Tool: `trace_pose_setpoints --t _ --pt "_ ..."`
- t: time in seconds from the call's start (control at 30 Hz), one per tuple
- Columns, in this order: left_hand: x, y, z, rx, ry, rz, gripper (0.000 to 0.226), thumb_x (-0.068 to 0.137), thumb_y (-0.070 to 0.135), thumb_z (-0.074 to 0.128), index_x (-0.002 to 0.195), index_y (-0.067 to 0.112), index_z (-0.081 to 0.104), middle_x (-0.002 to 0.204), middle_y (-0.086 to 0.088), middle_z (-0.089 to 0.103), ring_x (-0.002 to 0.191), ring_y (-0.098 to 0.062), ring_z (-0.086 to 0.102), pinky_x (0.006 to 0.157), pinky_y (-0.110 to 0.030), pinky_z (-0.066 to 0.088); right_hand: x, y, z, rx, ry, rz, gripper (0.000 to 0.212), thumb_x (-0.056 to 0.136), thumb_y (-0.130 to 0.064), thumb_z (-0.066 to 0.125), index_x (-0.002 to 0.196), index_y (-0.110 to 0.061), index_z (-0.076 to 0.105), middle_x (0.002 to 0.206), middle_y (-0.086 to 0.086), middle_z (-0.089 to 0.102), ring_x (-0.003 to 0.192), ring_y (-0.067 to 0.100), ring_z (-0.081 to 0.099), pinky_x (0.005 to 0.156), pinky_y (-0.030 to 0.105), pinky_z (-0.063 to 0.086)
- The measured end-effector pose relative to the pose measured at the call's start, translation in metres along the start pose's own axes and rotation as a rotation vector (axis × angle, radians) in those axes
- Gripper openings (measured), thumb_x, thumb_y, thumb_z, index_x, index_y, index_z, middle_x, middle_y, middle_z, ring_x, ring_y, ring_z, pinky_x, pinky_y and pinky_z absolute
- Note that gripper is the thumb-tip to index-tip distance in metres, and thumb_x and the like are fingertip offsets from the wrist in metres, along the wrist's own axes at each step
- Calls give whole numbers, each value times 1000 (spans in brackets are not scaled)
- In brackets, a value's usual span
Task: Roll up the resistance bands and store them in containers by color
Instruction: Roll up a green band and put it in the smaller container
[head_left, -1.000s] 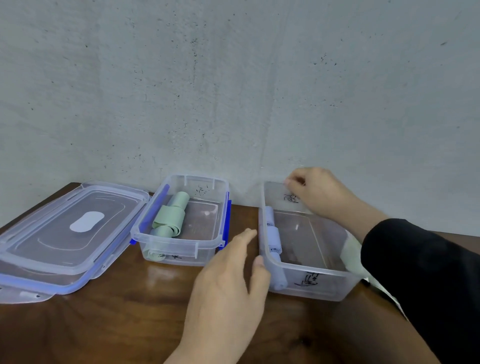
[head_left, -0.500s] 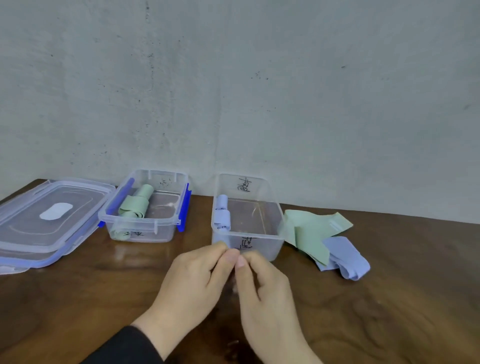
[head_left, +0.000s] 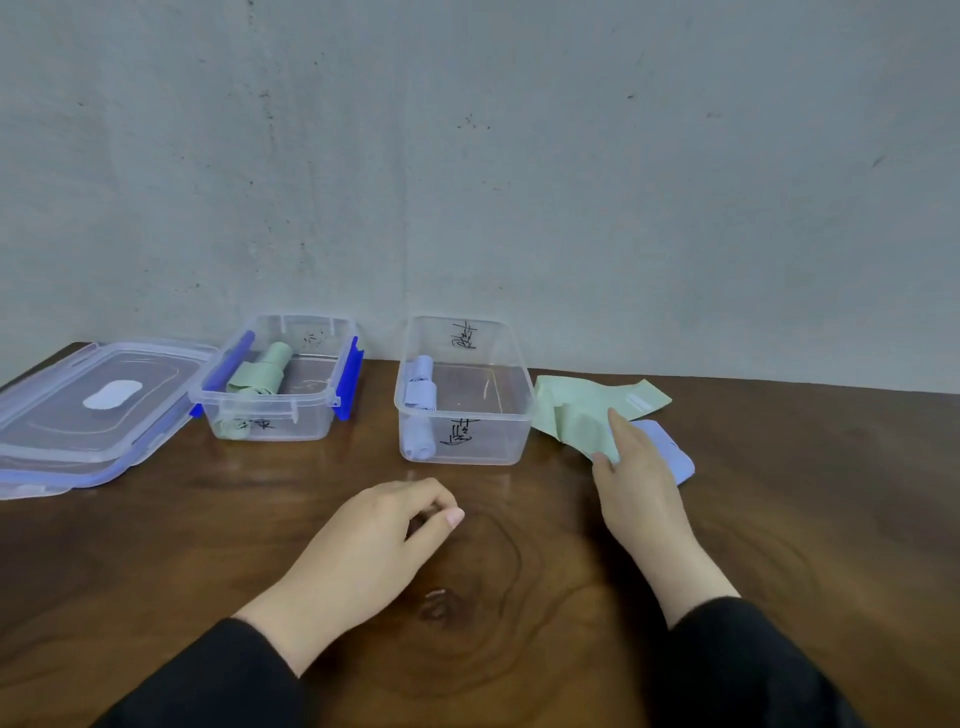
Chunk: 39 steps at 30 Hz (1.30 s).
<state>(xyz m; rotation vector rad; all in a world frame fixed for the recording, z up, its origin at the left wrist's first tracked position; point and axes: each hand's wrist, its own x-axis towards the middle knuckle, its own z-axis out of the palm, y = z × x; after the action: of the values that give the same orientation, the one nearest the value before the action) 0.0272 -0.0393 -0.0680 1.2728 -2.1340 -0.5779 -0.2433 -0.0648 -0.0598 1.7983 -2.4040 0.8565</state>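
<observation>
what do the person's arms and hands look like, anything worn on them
Both arms wear long black sleeves that end at the wrists. The left hand and right hand are bare: no gloves, and no rings, watch or bracelets show. The sleeves look plain, with no visible markings or logos.

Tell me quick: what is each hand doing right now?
Left hand: loosely curled over the table, holding nothing.
Right hand: fingers on the loose green resistance band; a real grip cannot be told.
</observation>
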Motion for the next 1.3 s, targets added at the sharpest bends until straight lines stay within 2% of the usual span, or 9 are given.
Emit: trace_pose_setpoints --t 0.17,0.43,0.53,0.63,0.77,0.93,1.13,1.2,1.3 --pt "-4 0 -1 18 -7 5 14 96 48 52 92 42 64 86 24 61 94 2 55 76 -16 43 9 -4 11 -82 -163 -9 69 101 -31 48 157 -18 11 137 3 50 100 21 62 68 26 45" --pt "-2 1 -2 19 -29 -4 14 96 48 51 94 42 64 88 26 61 96 5 54 76 -14 43 15 -5 12 -84 -140 44 59 98 -26 52 152 -19 29 133 6 54 111 26 59 87 36 50" --pt "-2 1 -3 25 -36 1 15 96 49 51 95 43 64 89 26 61 97 5 54 78 -15 44 12 -8 7 85 -29 89 41 96 -21 51 137 -15 50 114 4 60 98 24 58 76 29 43" --pt "-2 2 -3 33 -40 10 15 96 49 51 97 43 64 90 27 61 99 6 55 80 -16 46 4 -7 -2 312 82 110 38 97 -21 48 134 -20 56 123 4 64 109 21 60 85 25 42" --pt "-4 3 -4 47 -24 27 18 96 49 51 107 43 64 96 27 62 101 8 55 85 -18 48 -12 -16 -8 723 230 176 38 99 -6 41 130 -15 61 130 14 58 119 4 54 65 -5 38" --pt "-7 9 -1 1 -15 64 39 95 49 52 134 49 49 107 29 58 105 4 55 89 -19 49 -43 -36 -18 811 318 -74 45 97 -2 46 128 -33 58 109 -21 57 92 18 63 68 31 60" --pt "-16 25 -3 -398 -17 -16 61 93 45 60 144 57 28 142 39 38 132 17 34 108 -17 34 -87 -72 -29 1006 37 -255 58 94 11 42 118 -38 62 110 -19 65 81 18 70 68 19 57" --pt "-19 23 -9 -447 -77 -10 50 93 41 62 135 57 40 141 38 42 132 15 36 112 -21 33 -95 -79 -28 1077 -74 -216 55 97 7 41 116 -39 64 107 -17 69 83 20 72 72 26 60" --pt "-23 10 -25 -513 -81 -30 16 95 32 64 110 28 63 133 20 58 126 4 50 109 -32 38 -101 -87 -25 1226 -162 -177 49 103 -1 38 115 -36 68 110 -3 71 83 29 74 74 39 61"
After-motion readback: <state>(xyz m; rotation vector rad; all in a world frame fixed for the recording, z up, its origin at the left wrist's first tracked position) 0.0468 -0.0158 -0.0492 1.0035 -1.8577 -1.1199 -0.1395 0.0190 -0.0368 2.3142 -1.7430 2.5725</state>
